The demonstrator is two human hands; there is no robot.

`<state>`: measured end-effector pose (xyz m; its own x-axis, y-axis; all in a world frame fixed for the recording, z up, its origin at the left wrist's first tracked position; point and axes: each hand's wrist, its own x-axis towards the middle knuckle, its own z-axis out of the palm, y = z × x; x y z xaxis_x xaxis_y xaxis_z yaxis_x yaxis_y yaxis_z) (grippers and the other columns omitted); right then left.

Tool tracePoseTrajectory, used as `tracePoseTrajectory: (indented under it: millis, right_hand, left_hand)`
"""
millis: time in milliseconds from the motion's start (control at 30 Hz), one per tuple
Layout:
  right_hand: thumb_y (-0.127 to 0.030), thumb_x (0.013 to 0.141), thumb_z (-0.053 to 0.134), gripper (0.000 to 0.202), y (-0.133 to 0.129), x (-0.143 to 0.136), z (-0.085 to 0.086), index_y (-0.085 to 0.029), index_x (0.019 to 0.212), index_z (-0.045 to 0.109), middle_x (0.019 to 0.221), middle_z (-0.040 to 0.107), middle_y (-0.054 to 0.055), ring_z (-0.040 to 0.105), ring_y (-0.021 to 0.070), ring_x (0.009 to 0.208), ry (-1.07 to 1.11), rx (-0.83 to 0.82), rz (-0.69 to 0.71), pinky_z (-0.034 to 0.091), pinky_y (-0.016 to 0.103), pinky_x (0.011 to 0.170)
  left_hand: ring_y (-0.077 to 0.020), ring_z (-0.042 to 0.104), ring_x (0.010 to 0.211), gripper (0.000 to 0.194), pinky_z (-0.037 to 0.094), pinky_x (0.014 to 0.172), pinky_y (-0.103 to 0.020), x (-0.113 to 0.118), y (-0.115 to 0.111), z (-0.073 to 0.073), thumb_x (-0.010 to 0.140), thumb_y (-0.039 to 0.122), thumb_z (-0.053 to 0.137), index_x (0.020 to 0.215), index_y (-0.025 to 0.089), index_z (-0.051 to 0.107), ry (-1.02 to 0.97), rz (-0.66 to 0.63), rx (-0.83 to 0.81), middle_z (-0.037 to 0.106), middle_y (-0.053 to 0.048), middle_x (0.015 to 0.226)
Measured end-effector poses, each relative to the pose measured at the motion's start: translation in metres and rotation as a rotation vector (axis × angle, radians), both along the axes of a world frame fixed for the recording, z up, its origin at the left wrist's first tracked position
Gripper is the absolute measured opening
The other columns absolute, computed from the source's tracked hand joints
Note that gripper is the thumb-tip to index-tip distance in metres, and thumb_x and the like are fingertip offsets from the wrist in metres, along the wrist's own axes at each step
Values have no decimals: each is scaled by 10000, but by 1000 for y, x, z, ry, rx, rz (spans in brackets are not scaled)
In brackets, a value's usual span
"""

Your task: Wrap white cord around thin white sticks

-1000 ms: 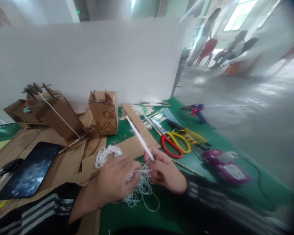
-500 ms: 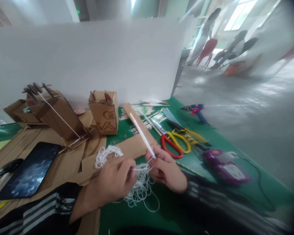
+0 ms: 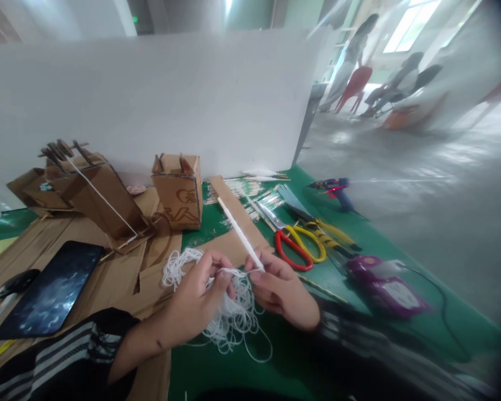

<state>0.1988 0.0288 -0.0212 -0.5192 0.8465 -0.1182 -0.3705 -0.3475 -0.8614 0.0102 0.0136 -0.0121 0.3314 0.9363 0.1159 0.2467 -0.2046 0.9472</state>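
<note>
White-wrapped stick in front of the wearer, over the green table, its lower end pinched between the thumb and fingers of the right hand, the shaft slanting up toward 11 o'clock from that grip. At 9 o'clock from the right hand, the left hand has thumb and fingertips closed on white string; a short strand spans the gap to the stick's base, and a loose tangle lies beneath and between the hands. From the right hand, red-and-yellow scissors rest close by at 1 o'clock, a glue gun farther along that line, and a purple packet at 3 o'clock. From the left hand, an upright cardboard box stands between 11 and 12 o'clock, a stringed cardboard model near 10, and a dark-screened tablet at 9, on flat cardboard.
</note>
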Motion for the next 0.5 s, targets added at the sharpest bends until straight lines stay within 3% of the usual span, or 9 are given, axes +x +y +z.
tracePoseTrajectory:
  millis: [267, 400, 500]
  right_hand:
    - [-350, 809, 665, 242, 0, -3, 3, -197, 858, 484, 434, 341, -146, 193, 7, 315, -73, 57, -9, 213, 103, 291]
    - [-365, 806, 669, 256, 1, -3, 5, -193, 805, 481, 429, 346, -141, 219, 10, 315, -104, 61, -22, 221, 109, 291]
    - [-379, 805, 667, 261, 0, -3, 5, -192, 804, 485, 432, 345, -139, 219, 12, 318, -123, 54, -24, 219, 117, 294]
  left_hand:
    - [-121, 529, 731, 111, 427, 689, -250, 4, 1, 11, 947, 260, 403, 945, 205, 499, -166, 14, -205, 568, 11, 762]
    - [-126, 486, 715, 145, 409, 667, -251, 0, 3, 12, 905, 217, 393, 903, 206, 538, -109, 31, -272, 506, 15, 766]
    - [-129, 454, 681, 145, 400, 633, -253, -3, 4, 11, 899, 305, 433, 944, 215, 537, -50, -30, -257, 471, 23, 765]
